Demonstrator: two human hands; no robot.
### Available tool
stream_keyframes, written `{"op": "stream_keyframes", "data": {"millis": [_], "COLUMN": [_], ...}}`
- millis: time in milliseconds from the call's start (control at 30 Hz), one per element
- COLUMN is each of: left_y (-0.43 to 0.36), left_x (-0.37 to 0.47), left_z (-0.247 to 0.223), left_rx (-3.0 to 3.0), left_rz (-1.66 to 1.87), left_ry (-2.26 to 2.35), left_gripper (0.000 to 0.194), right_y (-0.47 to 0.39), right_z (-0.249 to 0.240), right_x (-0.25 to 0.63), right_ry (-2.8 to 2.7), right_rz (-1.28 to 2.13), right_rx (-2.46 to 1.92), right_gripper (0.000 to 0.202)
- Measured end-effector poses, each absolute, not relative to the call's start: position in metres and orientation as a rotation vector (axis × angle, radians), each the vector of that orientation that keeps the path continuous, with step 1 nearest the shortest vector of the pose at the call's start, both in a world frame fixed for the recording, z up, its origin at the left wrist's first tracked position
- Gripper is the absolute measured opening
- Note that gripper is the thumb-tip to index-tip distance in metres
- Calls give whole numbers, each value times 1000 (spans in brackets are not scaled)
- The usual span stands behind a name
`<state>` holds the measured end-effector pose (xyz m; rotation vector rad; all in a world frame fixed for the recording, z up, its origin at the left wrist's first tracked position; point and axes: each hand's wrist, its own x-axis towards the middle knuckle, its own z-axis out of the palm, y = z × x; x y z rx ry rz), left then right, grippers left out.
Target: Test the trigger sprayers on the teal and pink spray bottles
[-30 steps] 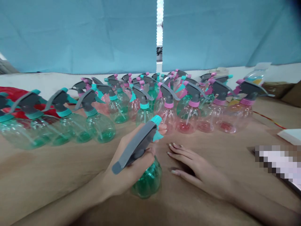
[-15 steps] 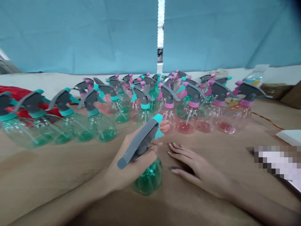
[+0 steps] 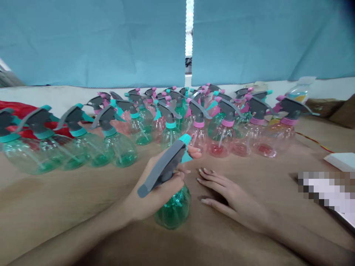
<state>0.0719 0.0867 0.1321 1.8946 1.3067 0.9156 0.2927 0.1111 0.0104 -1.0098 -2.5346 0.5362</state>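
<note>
A green spray bottle (image 3: 174,208) with a grey and teal trigger head stands in front of me on the table. My left hand (image 3: 159,188) is wrapped round its neck under the grey lever, with the index finger reaching out by the teal trigger. The bottle's collar is hidden by the fingers. To the right of it, my right hand (image 3: 229,192) rests palm down on the tabletop, fingers stretched out and holding nothing.
Green spray bottles (image 3: 120,149) stand in a row at left; pink ones (image 3: 219,140) are at the centre and right, with several more behind. A pixelated flat object (image 3: 330,195) lies at right near a white box (image 3: 342,162). A blue cloth (image 3: 111,44) hangs behind.
My left index finger has straightened out a little further past the teal trigger. My right hand and the bottles stay where they were.
</note>
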Motion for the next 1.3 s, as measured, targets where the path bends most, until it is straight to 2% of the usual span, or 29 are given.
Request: {"op": "stream_keyframes", "data": {"millis": [467,800,1033,1300], "left_y": [87,85,84,84], "left_x": [72,74,71,71], "left_z": [130,128,127,130], "left_rx": [1899,1828,1928,1967], "left_rz": [951,1033,949,1019], "left_ry": [1273,1242,1386,1338], "left_gripper": [36,40,38,25], "right_y": [111,111,110,111], "right_z": [9,8,10,9], "right_x": [292,292,291,293], "right_ry": [-2528,-2541,-2579,-2575], "right_rz": [525,508,478,489], "right_rx": [-1025,-1033,-1057,-1053], "right_gripper": [52,52,54,53]}}
